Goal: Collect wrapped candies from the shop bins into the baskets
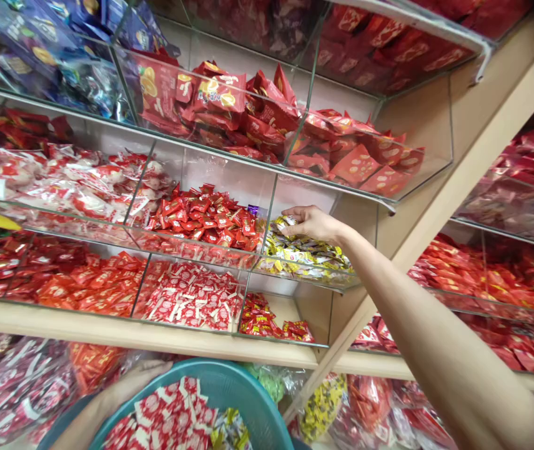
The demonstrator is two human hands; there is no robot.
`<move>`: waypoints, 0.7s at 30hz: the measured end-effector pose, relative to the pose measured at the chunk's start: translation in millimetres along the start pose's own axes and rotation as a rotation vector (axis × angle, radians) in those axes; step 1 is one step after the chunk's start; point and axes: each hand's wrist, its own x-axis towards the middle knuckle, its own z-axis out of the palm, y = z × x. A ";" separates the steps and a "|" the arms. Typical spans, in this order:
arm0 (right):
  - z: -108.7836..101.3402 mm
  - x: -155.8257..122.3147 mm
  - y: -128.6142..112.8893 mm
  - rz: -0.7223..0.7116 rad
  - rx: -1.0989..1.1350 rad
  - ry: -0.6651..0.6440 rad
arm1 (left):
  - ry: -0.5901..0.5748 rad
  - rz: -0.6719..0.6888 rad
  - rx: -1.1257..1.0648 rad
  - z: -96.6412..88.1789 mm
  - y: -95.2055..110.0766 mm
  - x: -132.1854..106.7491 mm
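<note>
Glass candy bins rise in tiers; right hand pinches yellow candies directly beneath its fingertips, teal basket near, lower left.

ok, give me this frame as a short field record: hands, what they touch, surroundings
right hand: inside clear bin, fingers curled on yellow candies, grasp unclear
left hand: at teal basket rim, grip hidden
basket contents: red-and-white candies, some yellow pieces
next bin left: red candies
support: wooden shelf, tiered bins
</note>
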 end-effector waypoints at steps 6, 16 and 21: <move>-9.7 -31.8 -22.3 -0.084 0.061 -0.053 | -0.029 0.074 -0.001 2.0 3.2 -5.7; 69.5 -147.1 -10.7 -0.095 0.166 -0.396 | -0.031 0.050 -0.040 9.9 11.4 -16.1; 167.9 -170.1 74.1 0.080 0.173 -0.551 | -0.015 0.039 -0.012 6.2 7.8 -12.5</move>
